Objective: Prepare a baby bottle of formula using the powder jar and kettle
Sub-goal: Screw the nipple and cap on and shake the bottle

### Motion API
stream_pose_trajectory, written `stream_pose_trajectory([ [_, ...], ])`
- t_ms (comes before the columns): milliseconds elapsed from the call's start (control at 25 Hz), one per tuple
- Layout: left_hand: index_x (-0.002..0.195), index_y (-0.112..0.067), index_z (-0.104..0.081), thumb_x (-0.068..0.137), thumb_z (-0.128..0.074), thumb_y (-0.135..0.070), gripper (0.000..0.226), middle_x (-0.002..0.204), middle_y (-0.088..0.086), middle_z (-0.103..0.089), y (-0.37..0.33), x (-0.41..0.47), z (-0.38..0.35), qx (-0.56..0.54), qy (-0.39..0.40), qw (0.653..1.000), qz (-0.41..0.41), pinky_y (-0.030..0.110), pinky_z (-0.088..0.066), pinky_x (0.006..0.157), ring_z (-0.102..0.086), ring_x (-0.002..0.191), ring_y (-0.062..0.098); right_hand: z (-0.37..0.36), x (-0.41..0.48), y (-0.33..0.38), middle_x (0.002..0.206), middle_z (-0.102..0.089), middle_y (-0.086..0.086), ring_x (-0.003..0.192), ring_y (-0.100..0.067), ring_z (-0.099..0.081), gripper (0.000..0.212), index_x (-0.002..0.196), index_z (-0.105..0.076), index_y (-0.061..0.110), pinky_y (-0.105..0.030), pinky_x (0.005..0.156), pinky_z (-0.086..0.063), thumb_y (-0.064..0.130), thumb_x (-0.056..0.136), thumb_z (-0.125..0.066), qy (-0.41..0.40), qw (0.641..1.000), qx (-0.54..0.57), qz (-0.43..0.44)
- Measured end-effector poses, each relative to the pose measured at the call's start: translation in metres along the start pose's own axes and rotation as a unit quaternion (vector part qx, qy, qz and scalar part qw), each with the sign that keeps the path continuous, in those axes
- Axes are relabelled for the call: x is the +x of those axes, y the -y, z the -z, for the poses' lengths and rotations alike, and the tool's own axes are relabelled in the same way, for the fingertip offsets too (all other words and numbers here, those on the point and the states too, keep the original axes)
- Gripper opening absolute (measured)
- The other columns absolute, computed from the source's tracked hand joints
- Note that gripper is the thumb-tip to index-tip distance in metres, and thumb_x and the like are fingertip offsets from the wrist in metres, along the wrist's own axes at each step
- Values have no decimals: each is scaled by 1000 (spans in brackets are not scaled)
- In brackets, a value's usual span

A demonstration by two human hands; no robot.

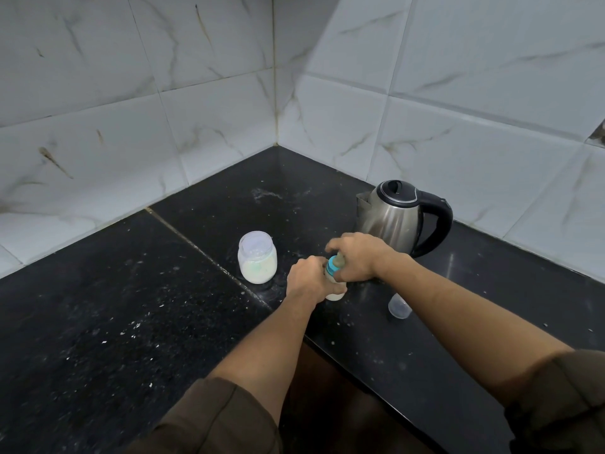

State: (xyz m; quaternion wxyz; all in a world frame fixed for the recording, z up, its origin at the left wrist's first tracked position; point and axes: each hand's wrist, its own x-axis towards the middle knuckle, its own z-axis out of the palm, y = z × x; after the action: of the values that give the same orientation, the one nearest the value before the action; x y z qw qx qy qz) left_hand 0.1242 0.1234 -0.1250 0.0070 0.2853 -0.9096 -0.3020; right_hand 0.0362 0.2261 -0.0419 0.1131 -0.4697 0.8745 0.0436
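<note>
A baby bottle (337, 293) with white liquid stands on the black counter (131, 306). My left hand (306, 278) is wrapped around its body. My right hand (355, 255) grips its blue collar and teat (334, 264) from above. Just left of the bottle stands the clear powder jar (257, 257), holding white powder, with a clear lid on top. Behind my right hand sits the steel kettle (397, 217) with its black lid shut and its black handle pointing right.
The bottle's clear cap (399, 306) lies on the counter under my right forearm. White tiled walls meet in a corner behind. The counter's front edge runs diagonally below my arms. White specks are scattered over the counter.
</note>
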Motion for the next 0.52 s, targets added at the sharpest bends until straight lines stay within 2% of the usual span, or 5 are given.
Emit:
stream_pose_trajectory([
  [120,111,-23,-69,71,-88,-48,51,87,-7,-69,0,-1,-1,1,2,1000,0,29,-51,75,-65,86,12,-2,2,1,100,-69,0,91,-21,-67,43,112,-73,20,-36,73,-58,53,85,-72,-19,999,-23,-39],
  [200,111,-23,-71,71,-88,-49,50,87,-7,-69,0,-2,0,2,-3,1000,0,29,-49,73,-64,85,12,-4,6,1,80,-61,3,78,-20,-64,52,94,-68,17,-35,64,-53,68,83,-68,-38,996,-23,-82],
  [280,110,-22,-71,72,-88,-49,50,85,-8,-68,0,-1,0,2,-2,1000,-2,28,-47,71,-63,83,12,-5,9,1,89,-66,2,85,-22,-66,57,108,-67,20,-37,69,-55,70,81,-68,-21,997,-20,-74],
  [400,113,-20,-69,72,-88,-50,54,94,-5,-73,-1,-2,1,11,-3,1000,-3,29,-51,75,-67,88,14,-2,8,1,119,-69,0,105,-23,-67,63,136,-60,27,-40,84,-60,50,80,-75,17,999,-35,-10],
  [520,115,-22,-69,71,-88,-50,55,97,-4,-74,-1,-2,0,9,-7,1000,-3,32,-56,81,-69,92,15,-3,9,2,96,-70,2,86,-19,-68,46,118,-72,21,-35,73,-61,50,81,-75,-9,999,-42,-33],
])
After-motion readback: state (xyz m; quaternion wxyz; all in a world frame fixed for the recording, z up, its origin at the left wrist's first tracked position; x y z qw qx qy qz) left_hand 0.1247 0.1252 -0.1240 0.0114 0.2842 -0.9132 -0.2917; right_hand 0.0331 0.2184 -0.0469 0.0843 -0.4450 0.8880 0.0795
